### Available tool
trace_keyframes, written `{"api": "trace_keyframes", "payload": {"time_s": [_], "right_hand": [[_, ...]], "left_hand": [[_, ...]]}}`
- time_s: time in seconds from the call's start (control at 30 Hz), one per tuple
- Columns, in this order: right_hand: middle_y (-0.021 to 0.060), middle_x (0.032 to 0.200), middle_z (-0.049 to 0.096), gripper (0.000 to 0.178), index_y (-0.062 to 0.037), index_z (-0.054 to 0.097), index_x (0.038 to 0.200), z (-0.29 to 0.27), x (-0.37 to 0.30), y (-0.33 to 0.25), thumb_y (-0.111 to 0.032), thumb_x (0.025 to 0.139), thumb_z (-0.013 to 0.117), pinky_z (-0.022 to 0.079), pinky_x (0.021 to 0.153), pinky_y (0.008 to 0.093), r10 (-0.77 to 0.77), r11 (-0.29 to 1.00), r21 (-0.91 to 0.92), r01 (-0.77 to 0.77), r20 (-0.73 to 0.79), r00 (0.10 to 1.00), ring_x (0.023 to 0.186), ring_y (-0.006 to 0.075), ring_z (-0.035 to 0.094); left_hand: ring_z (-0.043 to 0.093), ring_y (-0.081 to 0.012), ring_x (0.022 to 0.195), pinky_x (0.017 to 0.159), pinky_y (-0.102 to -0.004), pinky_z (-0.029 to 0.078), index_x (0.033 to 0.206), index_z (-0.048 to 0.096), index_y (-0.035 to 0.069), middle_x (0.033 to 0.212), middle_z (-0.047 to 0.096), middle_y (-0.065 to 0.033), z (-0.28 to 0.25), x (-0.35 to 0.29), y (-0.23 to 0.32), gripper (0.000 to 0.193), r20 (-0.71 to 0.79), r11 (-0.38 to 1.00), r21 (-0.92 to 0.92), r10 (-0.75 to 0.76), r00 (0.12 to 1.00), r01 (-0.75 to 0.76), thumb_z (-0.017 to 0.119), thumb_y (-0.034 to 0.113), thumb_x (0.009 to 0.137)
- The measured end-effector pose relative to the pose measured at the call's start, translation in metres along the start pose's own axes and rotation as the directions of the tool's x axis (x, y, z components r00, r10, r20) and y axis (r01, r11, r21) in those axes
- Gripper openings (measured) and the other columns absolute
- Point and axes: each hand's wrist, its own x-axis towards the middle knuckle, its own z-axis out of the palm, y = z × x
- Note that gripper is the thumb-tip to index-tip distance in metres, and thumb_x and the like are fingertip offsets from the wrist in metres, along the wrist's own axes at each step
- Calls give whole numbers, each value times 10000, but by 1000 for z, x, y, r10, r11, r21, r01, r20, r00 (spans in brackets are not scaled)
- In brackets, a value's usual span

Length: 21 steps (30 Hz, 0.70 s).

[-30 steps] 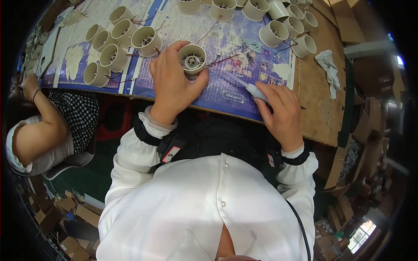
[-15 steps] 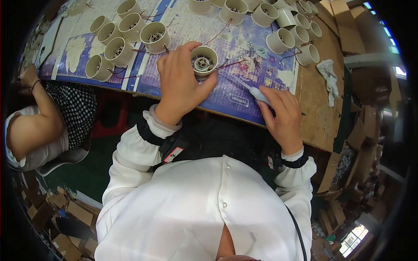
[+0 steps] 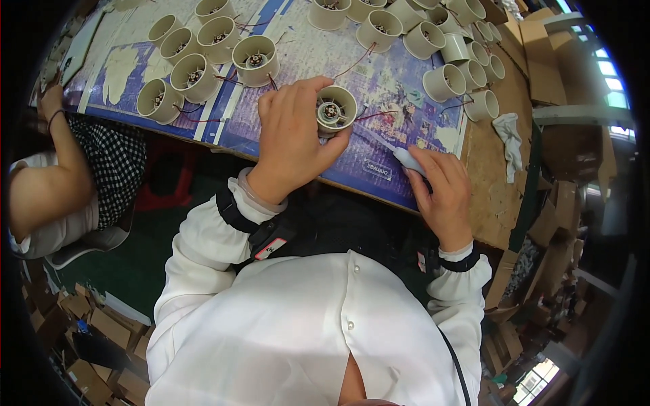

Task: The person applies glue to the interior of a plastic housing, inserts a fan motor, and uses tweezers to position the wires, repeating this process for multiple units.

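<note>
My left hand (image 3: 294, 139) is wrapped round the left side of a cream cylindrical motor housing (image 3: 336, 111) standing on the table. Inside its open top sits a small round motor with a hub, and thin red and dark wires (image 3: 379, 116) trail out to the right. In my right hand (image 3: 443, 189) is a screwdriver (image 3: 405, 160) with a pale blue handle, held by thumb and fingers near the table's front edge. Its thin shaft points up and left toward the housing, apart from it.
Several similar housings with motors and wires stand at the left (image 3: 194, 78) and the right (image 3: 444, 82). A white cloth (image 3: 508, 145) lies on the bare wood at the right. Another person's arm (image 3: 57, 159) is at the far left. Cardboard boxes (image 3: 542, 64) are stacked beyond the table.
The whole view has shifted a little, so the table and housings sit slightly lower and farther right. Both hands keep their holds on the housing and the screwdriver.
</note>
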Motion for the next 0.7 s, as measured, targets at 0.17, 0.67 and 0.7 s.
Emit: {"api": "trace_keyframes", "payload": {"time_s": [0.17,0.67,0.7], "right_hand": [[96,1016,669,436,-91,681,1213,-2,3,4,-39,793,785,497,762,393,-38,999,-37,37,-7,999,874,293,628],[80,1055,724,611,-56,565,1356,-21,12,-2,-6,792,795,474,786,385,-110,976,-188,110,10,994,890,277,650],[80,1055,724,611,-56,565,1356,-21,12,-3,-6,792,795,474,786,385,-111,976,-189,111,11,994,890,277,650]], "left_hand": [[579,-300,1079,982,-425,354,1270,545,52,1158,629,-100,-2,0,-1,629,16,999,-41,-3,1000,4,833,208,734],[570,-311,1091,986,-426,353,1269,549,54,1172,622,-102,-3,-1,-1,640,19,996,-88,-19,1000,21,840,193,717],[569,-312,1091,985,-427,353,1268,549,54,1170,622,-102,-3,-1,-1,640,16,996,-92,-16,1000,17,841,192,715]]}}
